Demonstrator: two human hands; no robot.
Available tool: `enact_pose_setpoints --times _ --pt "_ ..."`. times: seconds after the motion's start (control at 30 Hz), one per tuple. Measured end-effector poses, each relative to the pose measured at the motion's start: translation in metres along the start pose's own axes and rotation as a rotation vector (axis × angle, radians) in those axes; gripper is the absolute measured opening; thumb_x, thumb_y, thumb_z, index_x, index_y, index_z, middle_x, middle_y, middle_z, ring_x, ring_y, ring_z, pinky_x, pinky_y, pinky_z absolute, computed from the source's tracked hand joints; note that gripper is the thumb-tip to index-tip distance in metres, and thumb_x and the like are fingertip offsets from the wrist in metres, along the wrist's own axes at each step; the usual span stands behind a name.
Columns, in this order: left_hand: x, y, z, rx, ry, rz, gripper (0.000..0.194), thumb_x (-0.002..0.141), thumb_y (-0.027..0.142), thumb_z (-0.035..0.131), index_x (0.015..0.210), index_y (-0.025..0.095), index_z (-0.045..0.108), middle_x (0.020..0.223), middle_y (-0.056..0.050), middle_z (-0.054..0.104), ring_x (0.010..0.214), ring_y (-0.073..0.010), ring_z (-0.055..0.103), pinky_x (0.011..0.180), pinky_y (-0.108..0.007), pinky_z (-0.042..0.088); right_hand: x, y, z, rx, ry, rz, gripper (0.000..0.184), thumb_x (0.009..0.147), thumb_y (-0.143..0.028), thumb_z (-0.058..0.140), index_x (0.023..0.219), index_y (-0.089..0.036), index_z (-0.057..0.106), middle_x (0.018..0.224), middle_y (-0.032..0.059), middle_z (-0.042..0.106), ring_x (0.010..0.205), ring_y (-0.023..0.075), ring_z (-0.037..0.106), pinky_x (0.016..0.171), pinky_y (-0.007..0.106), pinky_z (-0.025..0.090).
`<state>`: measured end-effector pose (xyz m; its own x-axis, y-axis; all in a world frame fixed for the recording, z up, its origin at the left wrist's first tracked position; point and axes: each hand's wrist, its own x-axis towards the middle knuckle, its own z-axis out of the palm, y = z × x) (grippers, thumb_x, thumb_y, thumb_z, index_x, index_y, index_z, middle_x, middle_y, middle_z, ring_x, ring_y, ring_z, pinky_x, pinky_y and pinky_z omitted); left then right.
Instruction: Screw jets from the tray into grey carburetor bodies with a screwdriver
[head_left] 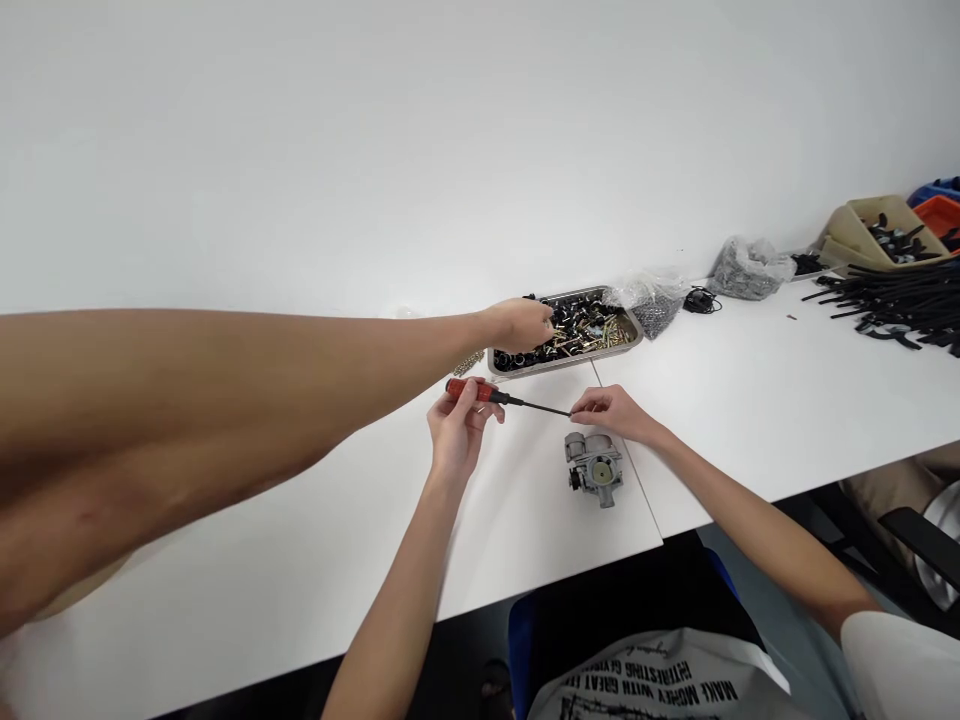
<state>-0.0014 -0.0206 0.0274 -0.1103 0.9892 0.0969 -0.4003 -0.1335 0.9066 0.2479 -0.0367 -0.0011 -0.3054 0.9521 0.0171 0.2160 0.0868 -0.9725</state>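
Observation:
In my left hand [459, 432] is a screwdriver [474, 391] with a red and black handle, its thin shaft pointing right. The fingertips of my right hand [609, 411] are pinched together at the shaft's tip; whatever small thing sits between them is hidden. Just below my right hand a grey metal carburetor [598, 468] rests on the white table [517, 530], touched by neither hand.
Another person's hand [521, 325] reaches from the left into a metal tray [570, 368] of small black and brass parts. Bagged parts [750, 268], a black cord coil [701, 299], black hoses [907, 300] and a beige bin [847, 235] lie right.

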Motion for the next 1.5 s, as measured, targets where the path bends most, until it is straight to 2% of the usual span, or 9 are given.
enact_pose_setpoints --times 0.4,0.67,0.83,1.03,1.1,1.17,1.27,1.37,1.5 --pt "0.0 -0.005 0.003 -0.034 0.03 0.018 0.037 0.068 0.041 0.085 0.075 0.011 0.065 0.073 -0.003 0.064 0.051 -0.0119 0.058 0.047 -0.029 0.049 -0.001 -0.002 -0.001 0.018 0.051 0.022 0.031 0.073 -0.046 0.077 0.081 -0.016 0.076 0.07 0.0039 0.066 0.063 0.013 0.053 0.059 0.027 0.041" --pt "-0.003 -0.005 0.005 -0.031 0.001 0.018 0.042 0.066 0.043 0.086 0.077 0.01 0.064 0.077 -0.005 0.068 0.048 -0.0131 0.061 0.046 -0.029 0.05 0.0 0.0 -0.002 -0.019 0.093 0.058 0.032 0.073 -0.046 0.076 0.081 -0.015 0.076 0.068 0.0041 0.067 0.06 0.0127 0.052 0.055 0.026 0.039" --pt "-0.007 -0.004 0.006 -0.018 -0.063 0.024 0.041 0.07 0.043 0.084 0.085 0.01 0.066 0.077 -0.007 0.07 0.05 -0.0152 0.064 0.05 -0.03 0.052 0.0 0.002 -0.003 0.018 0.08 0.074 0.032 0.071 -0.045 0.077 0.081 -0.014 0.076 0.074 0.0057 0.07 0.065 0.0141 0.057 0.06 0.028 0.043" --pt "-0.007 0.005 0.007 -0.025 -0.1 0.039 0.039 0.072 0.043 0.083 0.086 0.011 0.065 0.079 -0.006 0.07 0.048 -0.0141 0.063 0.049 -0.029 0.052 -0.003 -0.004 -0.006 0.125 -0.047 0.088 0.037 0.071 -0.048 0.08 0.084 -0.014 0.075 0.083 0.0068 0.07 0.077 0.0168 0.062 0.074 0.032 0.05" --pt "-0.007 0.014 0.007 -0.017 -0.11 0.061 0.039 0.073 0.043 0.082 0.086 0.011 0.065 0.078 -0.006 0.07 0.047 -0.0143 0.063 0.048 -0.029 0.051 -0.005 -0.009 -0.011 0.087 -0.138 0.043 0.044 0.071 -0.05 0.08 0.096 -0.015 0.075 0.099 0.0095 0.07 0.09 0.0199 0.064 0.084 0.036 0.051" --pt "-0.007 0.026 0.007 -0.01 -0.113 0.094 0.039 0.074 0.044 0.081 0.086 0.011 0.065 0.075 -0.007 0.07 0.045 -0.0142 0.062 0.046 -0.029 0.051 -0.008 -0.015 -0.017 0.012 -0.338 -0.055 0.061 0.066 -0.048 0.085 0.118 -0.02 0.07 0.125 0.0108 0.063 0.114 0.0243 0.059 0.1 0.04 0.047" --pt "-0.013 0.048 0.01 -0.012 -0.14 0.143 0.036 0.076 0.043 0.08 0.085 0.011 0.066 0.075 -0.006 0.07 0.044 -0.0135 0.06 0.044 -0.028 0.05 -0.016 -0.027 -0.019 -0.123 -0.678 -0.17 0.089 0.059 -0.04 0.092 0.14 -0.03 0.055 0.152 0.0082 0.04 0.14 0.0284 0.039 0.114 0.042 0.037" --pt "-0.027 0.069 0.018 0.029 -0.231 0.161 0.029 0.079 0.039 0.078 0.085 0.012 0.068 0.075 -0.006 0.07 0.042 -0.0133 0.06 0.041 -0.027 0.049 -0.024 -0.034 -0.013 -0.276 -0.735 -0.195 0.076 0.066 -0.037 0.088 0.136 -0.032 0.059 0.155 0.007 0.033 0.145 0.03 0.03 0.116 0.043 0.034" --pt "-0.045 0.082 0.033 0.112 -0.407 0.176 0.021 0.082 0.032 0.075 0.086 0.012 0.07 0.076 -0.006 0.07 0.043 -0.0152 0.062 0.04 -0.028 0.051 -0.029 -0.037 -0.004 -0.408 -0.703 -0.218 0.049 0.076 -0.027 0.078 0.123 -0.03 0.068 0.141 0.0083 0.04 0.137 0.0282 0.039 0.115 0.045 0.036"
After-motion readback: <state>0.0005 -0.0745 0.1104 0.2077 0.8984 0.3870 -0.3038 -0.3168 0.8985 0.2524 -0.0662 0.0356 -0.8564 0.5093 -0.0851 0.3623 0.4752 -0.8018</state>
